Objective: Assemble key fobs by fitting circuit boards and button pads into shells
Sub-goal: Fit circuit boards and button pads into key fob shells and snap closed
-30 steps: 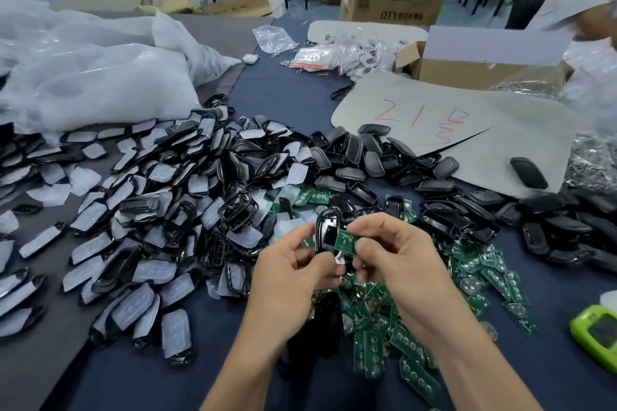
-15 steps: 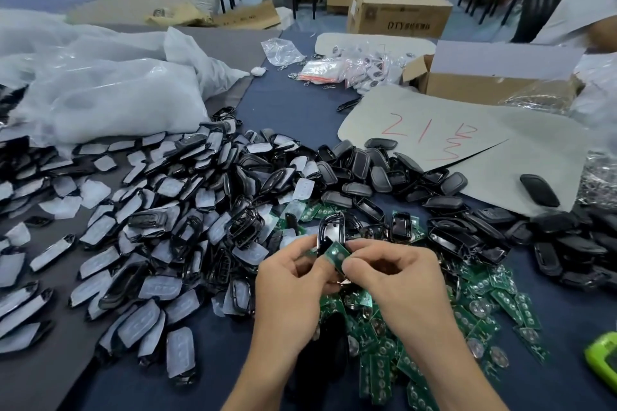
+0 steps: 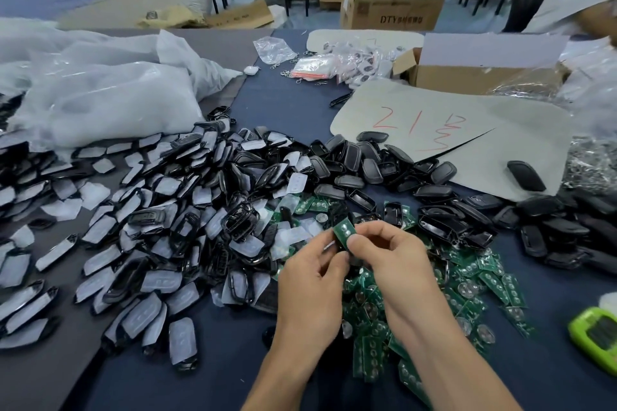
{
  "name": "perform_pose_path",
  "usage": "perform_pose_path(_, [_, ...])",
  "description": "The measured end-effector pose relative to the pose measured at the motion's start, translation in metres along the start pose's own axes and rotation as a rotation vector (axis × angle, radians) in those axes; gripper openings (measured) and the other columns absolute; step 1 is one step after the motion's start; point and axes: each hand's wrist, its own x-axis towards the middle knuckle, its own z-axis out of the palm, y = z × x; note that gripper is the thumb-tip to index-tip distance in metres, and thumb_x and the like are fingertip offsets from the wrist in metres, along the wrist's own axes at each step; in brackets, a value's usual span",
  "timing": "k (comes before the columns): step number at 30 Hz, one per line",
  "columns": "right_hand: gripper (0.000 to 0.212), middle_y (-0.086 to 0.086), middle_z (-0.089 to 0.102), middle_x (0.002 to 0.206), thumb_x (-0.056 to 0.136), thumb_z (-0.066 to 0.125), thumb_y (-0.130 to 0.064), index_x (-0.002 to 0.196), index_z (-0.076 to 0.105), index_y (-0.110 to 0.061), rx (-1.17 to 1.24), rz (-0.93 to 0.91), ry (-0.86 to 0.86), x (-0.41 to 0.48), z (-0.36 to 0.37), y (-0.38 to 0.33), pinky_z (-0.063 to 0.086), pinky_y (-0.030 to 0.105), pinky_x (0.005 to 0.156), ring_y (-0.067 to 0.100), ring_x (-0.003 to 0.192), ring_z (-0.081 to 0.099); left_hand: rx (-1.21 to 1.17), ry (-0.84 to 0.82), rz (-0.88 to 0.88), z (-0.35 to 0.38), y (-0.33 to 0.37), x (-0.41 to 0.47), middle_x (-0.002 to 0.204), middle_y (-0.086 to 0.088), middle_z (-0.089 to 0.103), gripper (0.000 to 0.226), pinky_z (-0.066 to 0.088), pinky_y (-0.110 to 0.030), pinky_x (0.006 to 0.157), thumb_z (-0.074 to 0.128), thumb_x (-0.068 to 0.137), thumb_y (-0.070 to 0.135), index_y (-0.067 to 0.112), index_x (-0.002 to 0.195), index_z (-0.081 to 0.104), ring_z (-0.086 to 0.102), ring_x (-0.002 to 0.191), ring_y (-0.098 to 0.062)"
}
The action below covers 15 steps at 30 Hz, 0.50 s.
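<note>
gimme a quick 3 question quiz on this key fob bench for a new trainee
1. True or false: the right hand pinches a green circuit board against the black shell held in the left hand.
2. Where does the loose pile of green boards lie? A: far left of the hands. B: beneath and to the right of the hands. C: at the far end.
3. What colour is the writing on the grey sheet?
Key: 1 true; 2 B; 3 red.
</note>
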Motion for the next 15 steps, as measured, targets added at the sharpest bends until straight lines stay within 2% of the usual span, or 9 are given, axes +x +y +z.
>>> perform_pose_path(2, [0.023, 0.002, 0.072, 0.074, 0.088, 0.072, 0.005, 0.076, 0.073, -0.014, -0.014, -0.047, 0.027, 0.0, 0.0, -0.002, 0.055, 0.031, 0.069, 0.014, 0.071, 0.064, 0.115, -0.038, 0.091, 0.002, 0.003, -0.004, 0.106, 0.027, 0.076, 0.044, 0.058, -0.023, 0.087, 0.053, 0.101, 0.014, 0.054, 0.116, 0.066, 0.071, 0.103, 0.002])
perform_pose_path(5, [0.022, 0.001, 0.077, 0.075, 0.087, 0.075, 0.001, 0.078, 0.075, -0.019, -0.08, -0.109, 0.117, -0.001, -0.003, -0.005, 0.059, 0.033, 0.066, 0.014, 0.067, 0.07, 0.386, 0.011, 0.211, 0.001, 0.005, -0.006, 0.085, 0.029, 0.07, 0.02, 0.053, -0.023, 0.068, 0.049, 0.098, 0.037, 0.046, 0.11, 0.063, 0.067, 0.08, -0.002])
perform_pose_path(7, [0.021, -0.003, 0.078, 0.077, 0.082, 0.08, -0.004, 0.079, 0.076, -0.025, -0.194, -0.173, 0.131, -0.003, -0.009, -0.006, 0.06, 0.036, 0.068, 0.011, 0.071, 0.073, 0.454, 0.07, 0.176, -0.007, 0.008, 0.0, 0.072, 0.026, 0.065, 0.02, 0.042, -0.015, 0.058, 0.051, 0.091, 0.05, 0.043, 0.102, 0.065, 0.061, 0.071, -0.008])
perform_pose_path(8, [0.022, -0.007, 0.078, 0.077, 0.08, 0.081, -0.008, 0.079, 0.077, -0.029, -0.28, -0.213, 0.127, -0.004, -0.012, -0.007, 0.06, 0.036, 0.069, 0.009, 0.073, 0.073, 0.368, 0.059, 0.117, -0.011, 0.01, 0.005, 0.075, 0.029, 0.067, 0.02, 0.043, -0.011, 0.063, 0.056, 0.088, 0.05, 0.05, 0.104, 0.067, 0.063, 0.073, -0.004])
perform_pose_path(9, [0.023, -0.011, 0.077, 0.077, 0.079, 0.082, -0.01, 0.078, 0.076, -0.032, -0.375, -0.246, 0.107, -0.004, -0.015, -0.009, 0.059, 0.034, 0.07, 0.006, 0.074, 0.073, 0.237, 0.013, 0.041, -0.016, 0.014, 0.009, 0.087, 0.031, 0.071, 0.031, 0.047, -0.008, 0.074, 0.062, 0.086, 0.047, 0.06, 0.114, 0.064, 0.068, 0.085, 0.003])
perform_pose_path(11, [0.025, -0.017, 0.076, 0.077, 0.078, 0.083, -0.012, 0.079, 0.076, -0.036, -0.526, -0.272, 0.014, -0.005, -0.02, -0.013, 0.056, 0.027, 0.068, 0.002, 0.075, 0.073, 0.077, -0.106, -0.028, -0.023, 0.017, 0.018, 0.112, 0.018, 0.076, 0.05, 0.057, -0.027, 0.093, 0.072, 0.088, 0.032, 0.064, 0.125, 0.062, 0.071, 0.107, -0.003])
perform_pose_path(12, [0.026, -0.019, 0.076, 0.077, 0.078, 0.083, -0.012, 0.079, 0.076, -0.038, -0.565, -0.272, -0.03, -0.005, -0.022, -0.015, 0.054, 0.024, 0.067, 0.0, 0.075, 0.072, 0.093, -0.136, -0.01, -0.027, 0.019, 0.021, 0.11, 0.014, 0.078, 0.047, 0.061, -0.035, 0.092, 0.074, 0.091, 0.023, 0.058, 0.122, 0.069, 0.072, 0.105, -0.007])
perform_pose_path(13, [0.027, -0.02, 0.076, 0.078, 0.079, 0.083, -0.012, 0.079, 0.076, -0.039, -0.584, -0.277, -0.046, -0.004, -0.024, -0.016, 0.053, 0.022, 0.067, -0.001, 0.075, 0.072, 0.097, -0.146, -0.001, -0.03, 0.02, 0.023, 0.102, 0.012, 0.08, 0.041, 0.063, -0.037, 0.086, 0.074, 0.092, 0.016, 0.051, 0.114, 0.076, 0.075, 0.096, -0.009])
perform_pose_path(15, [0.026, -0.023, 0.076, 0.084, 0.08, 0.082, -0.014, 0.081, 0.076, -0.039, -0.549, -0.305, 0.005, -0.004, -0.024, -0.016, 0.056, 0.024, 0.07, -0.001, 0.079, 0.072, -0.015, -0.116, -0.027, -0.032, 0.019, 0.025, 0.088, 0.002, 0.081, 0.033, 0.064, -0.029, 0.07, 0.073, 0.094, 0.006, 0.037, 0.096, 0.083, 0.077, 0.079, -0.013])
